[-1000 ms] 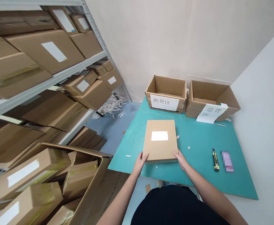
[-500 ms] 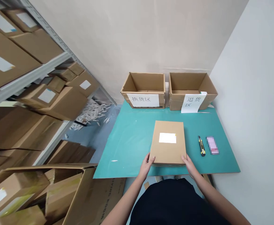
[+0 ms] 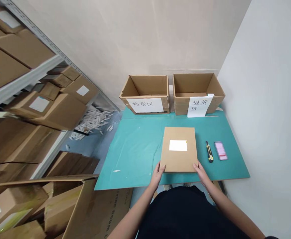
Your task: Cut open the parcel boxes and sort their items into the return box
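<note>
A brown cardboard box [image 3: 179,161] with a white label [image 3: 178,145] on top is in front of me, over the near part of the green table. My left hand [image 3: 157,173] grips its near left corner, thumb on the top face. At the near right corner my right hand [image 3: 200,172] holds it the same way. The fingers under and beside the box are mostly hidden. To the right of the box lie a yellow and black utility knife [image 3: 209,152] and a small pinkish, pixelated item [image 3: 220,150].
Two open cardboard bins [image 3: 144,105] with handwritten paper signs stand at the back of the green table [image 3: 130,146]. Shelves [image 3: 48,68] loaded with boxes rise on the left. A large open carton [image 3: 90,205] of parcels sits at the lower left. A white wall [image 3: 267,99] borders the right.
The view has shifted, so the table, bins and knife appear slightly further left. The box stays between both hands and sits a little further right relative to the table.
</note>
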`<state>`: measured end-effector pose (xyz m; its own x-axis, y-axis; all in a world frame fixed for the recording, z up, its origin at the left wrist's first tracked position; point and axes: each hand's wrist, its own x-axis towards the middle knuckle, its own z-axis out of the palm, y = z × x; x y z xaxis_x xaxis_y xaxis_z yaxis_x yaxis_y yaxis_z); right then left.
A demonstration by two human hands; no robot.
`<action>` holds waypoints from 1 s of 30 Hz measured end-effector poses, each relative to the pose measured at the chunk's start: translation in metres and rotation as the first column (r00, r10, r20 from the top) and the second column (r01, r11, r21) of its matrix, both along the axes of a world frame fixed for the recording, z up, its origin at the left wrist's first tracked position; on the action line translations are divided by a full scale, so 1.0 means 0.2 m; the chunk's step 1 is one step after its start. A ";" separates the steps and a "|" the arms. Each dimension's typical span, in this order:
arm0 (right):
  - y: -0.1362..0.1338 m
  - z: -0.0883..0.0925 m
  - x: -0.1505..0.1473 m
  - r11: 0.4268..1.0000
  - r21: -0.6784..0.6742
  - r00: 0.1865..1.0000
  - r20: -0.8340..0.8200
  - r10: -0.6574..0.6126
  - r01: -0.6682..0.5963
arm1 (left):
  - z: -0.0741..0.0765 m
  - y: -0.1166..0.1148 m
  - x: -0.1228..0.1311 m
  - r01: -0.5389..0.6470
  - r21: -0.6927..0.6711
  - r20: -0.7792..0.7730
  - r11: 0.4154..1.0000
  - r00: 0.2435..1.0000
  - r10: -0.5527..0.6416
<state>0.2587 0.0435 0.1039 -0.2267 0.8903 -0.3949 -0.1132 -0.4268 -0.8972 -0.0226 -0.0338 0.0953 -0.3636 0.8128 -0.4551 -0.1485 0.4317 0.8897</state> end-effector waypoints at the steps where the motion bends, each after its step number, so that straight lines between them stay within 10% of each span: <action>1: 0.00 0.00 0.00 1.000 -0.001 1.000 0.002 0.002 -0.002 | -0.01 0.00 0.00 -0.008 -0.007 0.000 1.000 1.000 0.008; 12: 0.00 -0.16 0.00 0.999 -0.019 0.997 0.050 0.052 -0.051 | -0.02 0.03 -0.04 -0.107 0.007 -0.037 0.994 0.994 0.107; 19: 0.62 -0.08 0.03 0.977 0.206 0.940 0.317 -0.127 0.063 | -0.07 -0.13 0.07 -0.349 -0.258 0.158 0.901 0.905 0.396; 24: 1.16 0.01 -0.10 0.957 0.286 0.925 0.372 -0.071 -0.041 | -0.08 -0.19 0.20 -0.137 -0.390 0.509 0.910 0.792 0.338; 30: 1.19 -0.02 -0.10 0.954 0.281 0.860 0.507 -0.055 -0.105 | -0.03 -0.09 0.22 -0.161 -0.202 0.495 0.966 0.834 0.243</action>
